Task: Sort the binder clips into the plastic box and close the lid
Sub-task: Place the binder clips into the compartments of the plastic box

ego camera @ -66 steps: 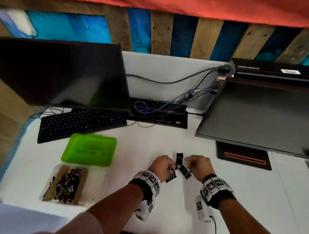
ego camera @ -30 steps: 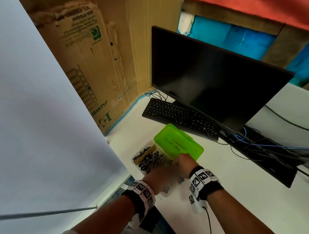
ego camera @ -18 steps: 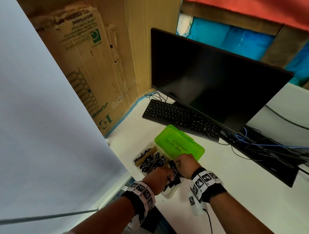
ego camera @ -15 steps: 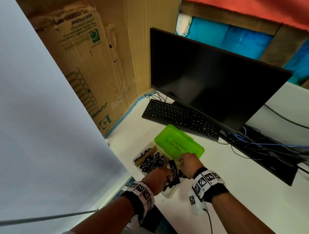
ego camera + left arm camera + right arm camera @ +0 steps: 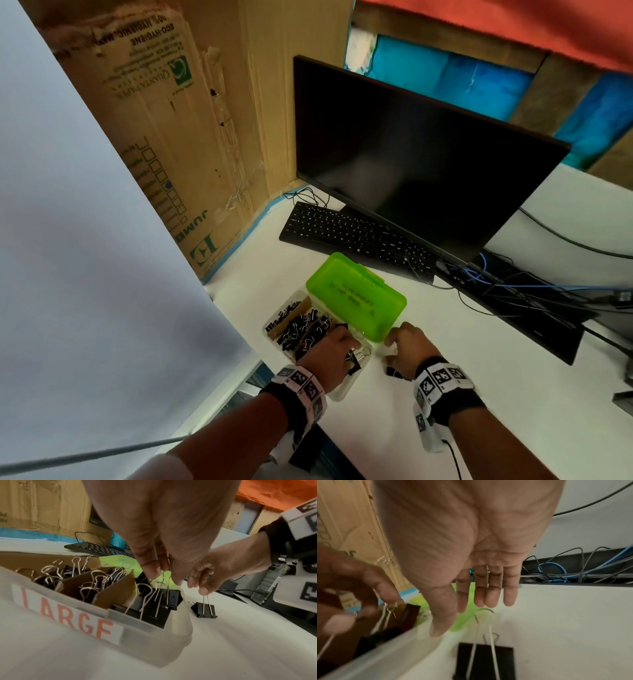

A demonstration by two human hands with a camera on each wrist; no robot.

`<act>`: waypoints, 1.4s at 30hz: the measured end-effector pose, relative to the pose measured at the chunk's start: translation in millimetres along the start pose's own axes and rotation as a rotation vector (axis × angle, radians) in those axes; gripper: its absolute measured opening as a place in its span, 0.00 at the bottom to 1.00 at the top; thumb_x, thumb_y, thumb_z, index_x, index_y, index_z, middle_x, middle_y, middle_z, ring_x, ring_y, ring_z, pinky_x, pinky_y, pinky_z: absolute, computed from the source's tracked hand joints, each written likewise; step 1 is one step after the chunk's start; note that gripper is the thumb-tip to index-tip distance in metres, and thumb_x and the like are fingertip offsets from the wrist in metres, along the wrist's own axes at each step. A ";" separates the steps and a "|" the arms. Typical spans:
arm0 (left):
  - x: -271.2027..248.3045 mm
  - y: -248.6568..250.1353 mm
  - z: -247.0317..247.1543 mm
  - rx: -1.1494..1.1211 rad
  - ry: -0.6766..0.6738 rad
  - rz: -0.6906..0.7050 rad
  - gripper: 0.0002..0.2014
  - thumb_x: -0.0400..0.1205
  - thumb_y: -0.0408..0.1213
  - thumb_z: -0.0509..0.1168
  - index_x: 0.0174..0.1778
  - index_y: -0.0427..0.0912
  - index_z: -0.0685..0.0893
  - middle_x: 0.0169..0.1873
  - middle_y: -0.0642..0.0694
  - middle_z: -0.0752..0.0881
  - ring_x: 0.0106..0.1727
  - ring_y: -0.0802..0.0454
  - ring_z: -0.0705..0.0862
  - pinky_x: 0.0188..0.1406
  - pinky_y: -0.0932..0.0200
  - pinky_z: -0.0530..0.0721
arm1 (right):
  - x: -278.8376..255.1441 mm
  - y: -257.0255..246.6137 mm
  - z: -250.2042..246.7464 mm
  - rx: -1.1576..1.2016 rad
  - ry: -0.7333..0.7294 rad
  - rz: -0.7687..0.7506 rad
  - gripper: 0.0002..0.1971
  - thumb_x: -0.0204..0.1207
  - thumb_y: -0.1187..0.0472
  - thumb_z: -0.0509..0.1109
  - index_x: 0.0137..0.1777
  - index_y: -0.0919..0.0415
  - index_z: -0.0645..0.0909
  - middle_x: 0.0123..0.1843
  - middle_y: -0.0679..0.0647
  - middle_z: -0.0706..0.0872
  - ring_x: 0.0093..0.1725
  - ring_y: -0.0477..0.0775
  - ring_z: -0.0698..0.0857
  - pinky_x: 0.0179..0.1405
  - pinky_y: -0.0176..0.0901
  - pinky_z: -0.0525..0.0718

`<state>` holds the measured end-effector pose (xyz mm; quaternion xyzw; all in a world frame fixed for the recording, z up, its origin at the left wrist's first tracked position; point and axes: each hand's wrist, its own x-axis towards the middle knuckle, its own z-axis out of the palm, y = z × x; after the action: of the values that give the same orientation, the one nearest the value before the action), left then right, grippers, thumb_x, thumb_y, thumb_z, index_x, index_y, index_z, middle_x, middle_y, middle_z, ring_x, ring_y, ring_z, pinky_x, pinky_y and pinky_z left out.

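The clear plastic box (image 5: 342,390) has cardboard dividers, several black binder clips in its compartments and a "LARGE" label on its wall (image 5: 145,646). Its green lid (image 5: 356,294) lies open on the far side. My left hand (image 5: 163,577) is over the near compartment and pinches the wire handles of a black binder clip (image 5: 173,599) inside it. My right hand (image 5: 199,588) hovers just right of the box with straight fingers. Its thumb tip is at the handle tops of another binder clip (image 5: 204,609) standing on the white table.
A black keyboard (image 5: 352,236) and monitor (image 5: 411,164) stand behind the box. A tall cardboard carton (image 5: 191,137) and a white panel (image 5: 85,240) close off the left. Tangled cables (image 5: 513,291) lie at the right. The table edge is near my wrists.
My right hand has drawn away from the box to the right, and a clip now stands on the table under it. My left hand stays over the near compartment.
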<state>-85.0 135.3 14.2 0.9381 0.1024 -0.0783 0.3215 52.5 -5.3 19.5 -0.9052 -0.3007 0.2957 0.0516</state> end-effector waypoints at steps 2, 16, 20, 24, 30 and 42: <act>3.9 -0.7 2.7 0.034 0.029 0.007 0.18 0.80 0.32 0.62 0.66 0.42 0.76 0.69 0.44 0.69 0.68 0.50 0.74 0.75 0.58 0.68 | -4.7 6.8 6.3 -0.074 -0.034 0.034 0.25 0.66 0.51 0.75 0.63 0.54 0.76 0.64 0.57 0.73 0.65 0.61 0.74 0.63 0.53 0.79; 7.4 -19.2 -12.6 0.120 -0.035 0.115 0.10 0.79 0.26 0.63 0.51 0.39 0.87 0.54 0.41 0.82 0.59 0.49 0.78 0.59 0.55 0.81 | -5.9 7.0 -11.3 0.264 0.129 0.030 0.08 0.70 0.61 0.68 0.40 0.51 0.89 0.46 0.53 0.91 0.53 0.56 0.85 0.57 0.41 0.80; 5.5 -18.0 -12.6 0.150 0.014 0.077 0.10 0.83 0.36 0.60 0.53 0.42 0.86 0.56 0.44 0.83 0.60 0.49 0.78 0.62 0.53 0.78 | -5.2 -21.0 -18.5 0.371 0.118 -0.053 0.05 0.69 0.61 0.72 0.39 0.55 0.90 0.38 0.52 0.91 0.41 0.49 0.85 0.48 0.32 0.78; 3.6 -16.5 -7.0 0.129 0.015 0.052 0.11 0.82 0.40 0.60 0.57 0.43 0.83 0.60 0.45 0.80 0.62 0.48 0.78 0.63 0.52 0.77 | -3.2 -38.8 -13.6 0.462 0.126 -0.033 0.04 0.68 0.61 0.74 0.35 0.55 0.90 0.33 0.51 0.89 0.39 0.48 0.85 0.44 0.31 0.77; 3.0 -24.8 -5.3 0.112 0.092 0.049 0.12 0.80 0.31 0.61 0.57 0.44 0.82 0.60 0.45 0.79 0.64 0.47 0.75 0.66 0.50 0.77 | -8.3 -51.2 0.2 0.448 0.091 -0.045 0.14 0.69 0.60 0.75 0.24 0.47 0.78 0.32 0.49 0.84 0.36 0.48 0.81 0.40 0.33 0.75; 3.7 -35.8 -14.0 0.080 0.183 0.005 0.15 0.78 0.28 0.59 0.58 0.44 0.82 0.62 0.45 0.79 0.66 0.48 0.75 0.69 0.52 0.74 | 3.6 -45.3 20.2 0.283 -0.027 -0.086 0.10 0.73 0.60 0.65 0.46 0.53 0.88 0.51 0.56 0.90 0.54 0.58 0.86 0.52 0.38 0.80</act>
<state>-89.0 172.2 3.3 0.9537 0.1257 0.0047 0.2733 20.1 31.9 13.4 -0.8710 -0.2953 0.3450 0.1872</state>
